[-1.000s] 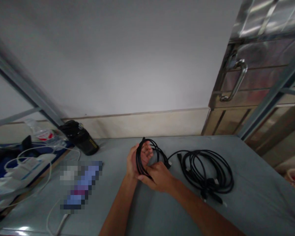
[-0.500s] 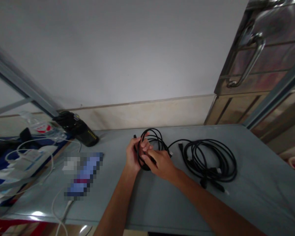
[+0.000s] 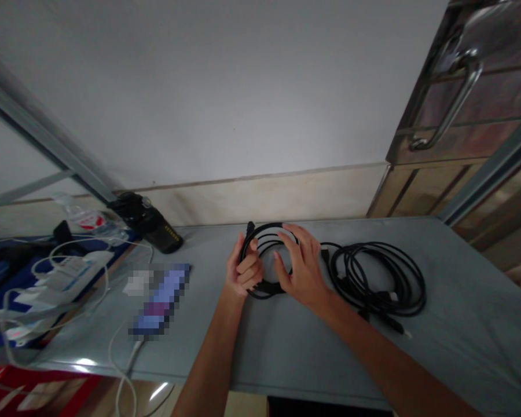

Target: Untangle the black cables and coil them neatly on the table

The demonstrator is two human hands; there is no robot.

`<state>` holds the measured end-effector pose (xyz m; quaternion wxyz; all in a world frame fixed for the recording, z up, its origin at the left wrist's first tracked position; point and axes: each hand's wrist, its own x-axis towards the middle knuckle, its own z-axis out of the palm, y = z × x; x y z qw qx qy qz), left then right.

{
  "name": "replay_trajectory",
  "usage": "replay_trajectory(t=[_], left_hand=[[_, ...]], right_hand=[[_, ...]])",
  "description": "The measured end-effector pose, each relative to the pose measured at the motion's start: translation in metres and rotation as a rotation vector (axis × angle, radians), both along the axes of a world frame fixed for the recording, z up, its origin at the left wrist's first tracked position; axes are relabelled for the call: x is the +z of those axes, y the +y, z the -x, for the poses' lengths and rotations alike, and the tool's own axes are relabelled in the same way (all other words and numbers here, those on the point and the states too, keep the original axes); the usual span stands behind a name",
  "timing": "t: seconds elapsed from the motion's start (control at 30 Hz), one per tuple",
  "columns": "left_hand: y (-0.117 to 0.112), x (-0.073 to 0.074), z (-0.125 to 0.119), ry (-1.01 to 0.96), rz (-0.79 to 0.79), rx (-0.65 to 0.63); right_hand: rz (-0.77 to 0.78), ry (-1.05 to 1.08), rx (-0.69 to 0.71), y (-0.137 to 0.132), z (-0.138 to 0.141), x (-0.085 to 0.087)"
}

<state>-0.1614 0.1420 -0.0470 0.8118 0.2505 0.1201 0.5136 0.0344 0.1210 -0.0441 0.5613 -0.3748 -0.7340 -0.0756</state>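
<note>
Small black coiled cable [image 3: 265, 255] on grey tabletop [image 3: 286, 347]: left hand [image 3: 244, 270] fisted round its left side; right hand [image 3: 301, 266], fingers spread, rests on right side.

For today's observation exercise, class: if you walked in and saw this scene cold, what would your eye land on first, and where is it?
First, the two hands at the middle of the grey table: the left hand grips a small coil of black cable while the right hand rests open on it. Just right of them lies a larger loose bundle of black cables. At the far left, white cords tangle over a blue surface.
</note>
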Motion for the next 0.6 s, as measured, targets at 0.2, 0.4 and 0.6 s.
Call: replay_trajectory(t=[0.2,0.4,0.6], left_hand=[[-0.004,-0.016,0.014,0.03,-0.108,0.004],[0.001,-0.017,0.029,-0.182,-0.294,0.111],[0.002,-0.01,0.036,-0.174,-0.241,0.365]], right_hand=[[0.269,-0.129,-0.086,0.014,-0.005,-0.009],[0.575,-0.363,-0.21,0.014,-0.008,-0.009],[0.585,-0.446,-0.072,0.015,-0.006,-0.01]])
